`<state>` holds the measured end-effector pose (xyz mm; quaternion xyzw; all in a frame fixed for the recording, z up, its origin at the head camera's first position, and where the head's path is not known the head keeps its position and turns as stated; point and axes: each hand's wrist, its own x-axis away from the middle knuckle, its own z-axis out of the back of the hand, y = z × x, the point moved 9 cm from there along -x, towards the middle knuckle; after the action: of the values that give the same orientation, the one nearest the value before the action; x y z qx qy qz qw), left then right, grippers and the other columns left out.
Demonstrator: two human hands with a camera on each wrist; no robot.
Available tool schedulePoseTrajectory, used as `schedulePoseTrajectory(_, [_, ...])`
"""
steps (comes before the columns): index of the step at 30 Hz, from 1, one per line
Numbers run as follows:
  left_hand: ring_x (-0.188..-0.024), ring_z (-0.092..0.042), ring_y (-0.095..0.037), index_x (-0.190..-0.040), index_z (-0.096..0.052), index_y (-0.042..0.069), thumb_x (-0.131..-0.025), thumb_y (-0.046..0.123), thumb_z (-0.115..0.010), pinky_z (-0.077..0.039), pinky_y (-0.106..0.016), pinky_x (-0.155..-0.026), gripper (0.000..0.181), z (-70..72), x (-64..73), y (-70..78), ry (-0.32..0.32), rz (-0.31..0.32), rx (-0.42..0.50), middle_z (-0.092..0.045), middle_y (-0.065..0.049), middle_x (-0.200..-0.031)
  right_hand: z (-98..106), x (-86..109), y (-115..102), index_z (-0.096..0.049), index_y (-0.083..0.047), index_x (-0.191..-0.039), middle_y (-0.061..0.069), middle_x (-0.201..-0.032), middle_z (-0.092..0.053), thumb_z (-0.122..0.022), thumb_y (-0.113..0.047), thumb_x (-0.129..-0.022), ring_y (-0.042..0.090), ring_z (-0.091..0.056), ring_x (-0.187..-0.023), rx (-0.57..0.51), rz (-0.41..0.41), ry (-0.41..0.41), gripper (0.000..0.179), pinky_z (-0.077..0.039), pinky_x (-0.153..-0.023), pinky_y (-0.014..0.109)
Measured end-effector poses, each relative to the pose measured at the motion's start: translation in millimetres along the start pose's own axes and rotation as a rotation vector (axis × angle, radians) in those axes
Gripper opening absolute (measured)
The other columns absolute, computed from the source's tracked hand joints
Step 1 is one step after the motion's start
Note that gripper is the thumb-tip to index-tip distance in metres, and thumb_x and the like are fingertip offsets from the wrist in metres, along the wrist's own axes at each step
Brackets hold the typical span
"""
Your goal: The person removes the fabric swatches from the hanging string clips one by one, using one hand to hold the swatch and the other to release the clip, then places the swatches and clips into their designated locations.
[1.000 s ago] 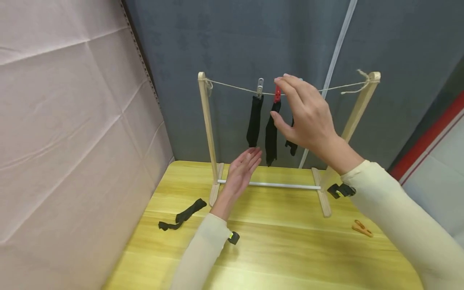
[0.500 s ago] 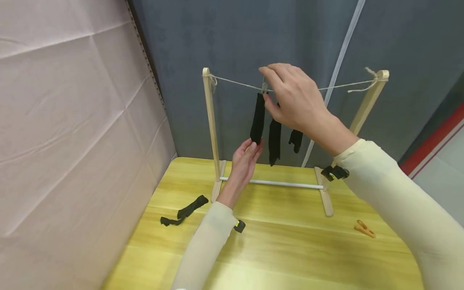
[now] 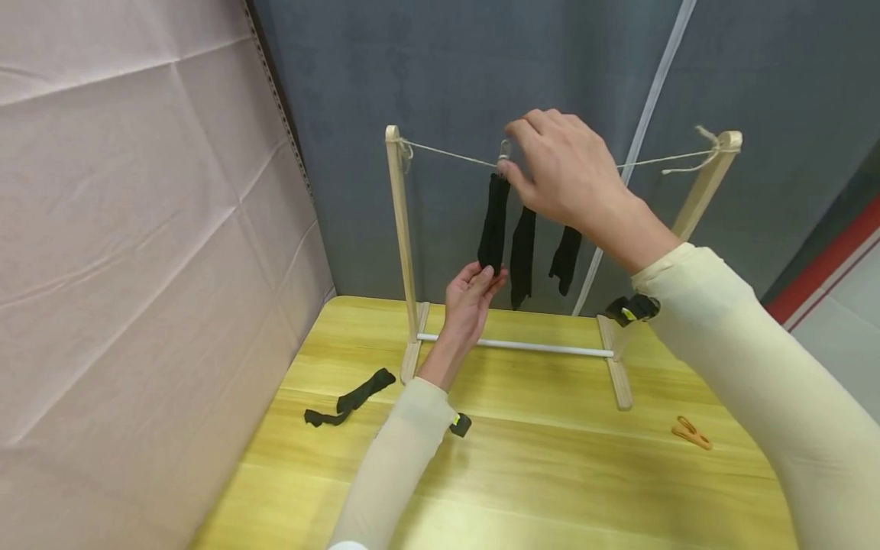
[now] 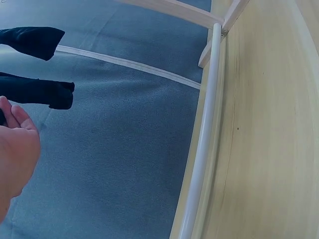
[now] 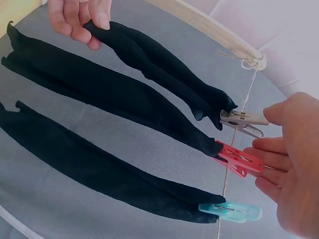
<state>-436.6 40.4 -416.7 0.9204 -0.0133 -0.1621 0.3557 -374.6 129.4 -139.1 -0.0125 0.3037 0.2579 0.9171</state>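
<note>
Your left grip (image 3: 470, 304) pinches the lower end of the long black fabric strip (image 3: 493, 221) hanging from the pale grey plastic peg (image 5: 244, 118) on the beige string (image 5: 248, 92); with your right grip (image 3: 567, 166) spread at the peg, best squeeze both sides evenly, without tugging.

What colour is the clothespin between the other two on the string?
Red; that clothespin shows best in the right wrist view.

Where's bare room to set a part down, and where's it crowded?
Free: yellow wooden tabletop between the cream left sleeve and the orange plastic clip, in front of the white crossbar. Crowded: the middle of the thin beige string and below it: three hanging black cloth strips, left hand, right hand.
</note>
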Motion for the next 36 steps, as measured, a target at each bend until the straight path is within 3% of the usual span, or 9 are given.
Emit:
schedulePoseTrajectory(9, [-0.097, -0.078, -0.016, -0.107, -0.068, 0.009, -0.105, 0.0, -0.062, -0.064, -0.027, -0.097, 0.011, 3.1, -1.3, -1.1, 0.038, -0.003, -0.013, -0.074, -0.012, -0.11, -3.0, -1.6, -2.2, -0.065, 0.002, -0.127, 0.021, -0.126, -0.069, -0.059, -0.028, -0.109, 0.041, -0.062, -0.117, -0.009, 0.013, 0.001, 0.035, -0.05, -0.113, 0.057])
schedulePoseTrajectory(18, [-0.097, -0.078, -0.016, -0.109, -0.069, 0.009, -0.104, 0.001, -0.063, -0.063, -0.03, -0.1, 0.011, -0.4, 1.4, -2.0, 0.045, -0.004, -0.037, -0.074, -0.016, -0.114, -1.1, 2.3, -4.2, -0.069, -0.003, -0.113, 0.016, -0.113, -0.074, -0.064, -0.025, -0.107, 0.037, -0.064, -0.104, -0.082, 0.041, 0.065, 0.024, -0.052, -0.103, 0.056])
schedulePoseTrajectory(26, [-0.097, -0.077, -0.014, -0.11, -0.068, 0.01, -0.106, 0.001, -0.061, -0.063, -0.027, -0.098, 0.013, -4.1, 1.1, -0.4, 0.014, -0.026, -0.05, -0.076, -0.008, -0.108, 5.9, 3.1, -3.8, -0.073, -0.007, -0.102, 0.012, -0.098, -0.075, -0.065, -0.019, -0.106, 0.035, -0.064, -0.094, -0.152, 0.049, 0.146, 0.015, -0.055, -0.093, 0.054])
schedulePoseTrajectory(36, [-0.097, -0.077, -0.013, -0.11, -0.068, 0.011, -0.106, 0.0, -0.059, -0.062, -0.029, -0.1, 0.014, -1.9, 1.8, -2.2, 0.013, -0.027, -0.06, -0.075, -0.006, -0.11, 9.2, 5.7, -0.1, -0.074, -0.005, -0.098, 0.012, -0.092, -0.074, -0.064, -0.016, -0.107, 0.034, -0.062, -0.089, -0.185, 0.051, 0.226, 0.017, -0.052, -0.095, 0.051])
